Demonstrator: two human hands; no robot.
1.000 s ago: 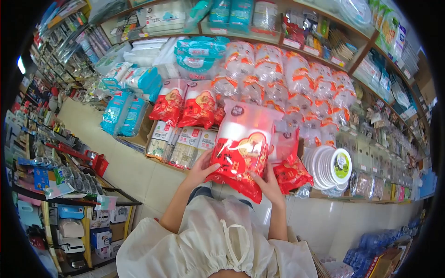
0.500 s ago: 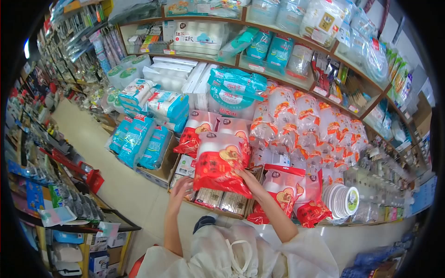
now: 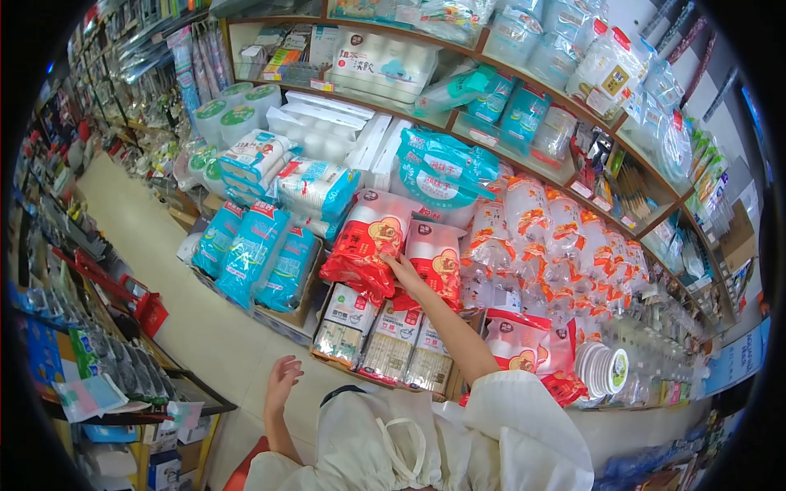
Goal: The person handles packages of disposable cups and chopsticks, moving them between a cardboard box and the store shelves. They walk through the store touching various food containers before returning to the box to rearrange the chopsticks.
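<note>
My right hand (image 3: pixel 400 272) reaches forward and grips the lower right side of a red-and-clear plastic packet (image 3: pixel 370 239) with a round food picture on it. This packet leans among the goods at the back of the box, left of a similar red packet (image 3: pixel 435 260). Part of my right hand's grip is hidden against the plastic. My left hand (image 3: pixel 284 376) hangs above the floor at the lower left, fingers apart, holding nothing. Between my hands, several packs of wooden chopsticks (image 3: pixel 391 344) lie side by side in a cardboard box.
Blue packets (image 3: pixel 255 245) stand in a box to the left. Clear bags with orange print (image 3: pixel 565 237) are heaped at the right, beside stacked white tubs (image 3: pixel 602 366). Wooden shelves (image 3: pixel 458 127) of packaged goods run behind. A lower display (image 3: pixel 164 393) is at the left.
The red packet has moved back and left, uncovering the chopstick packs. My left hand has moved away, down and left, while my right hand followed the packet. The view has shifted slightly.
</note>
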